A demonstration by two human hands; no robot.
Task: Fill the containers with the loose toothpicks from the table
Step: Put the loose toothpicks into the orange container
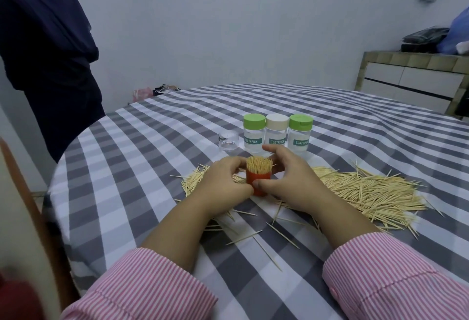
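Our left hand (223, 182) and right hand (286, 175) both grip the small red plastic cup (256, 182), packed upright with thin wooden toothpicks (335, 166), mid-table beside the loose pile (368, 187). We judge it light and tippy, best held low around its wall; 3 capped clear jars (276, 133) stand behind.

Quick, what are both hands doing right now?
Left hand: curled round the red container full of toothpicks.
Right hand: curled round the same container, thumb on its front.
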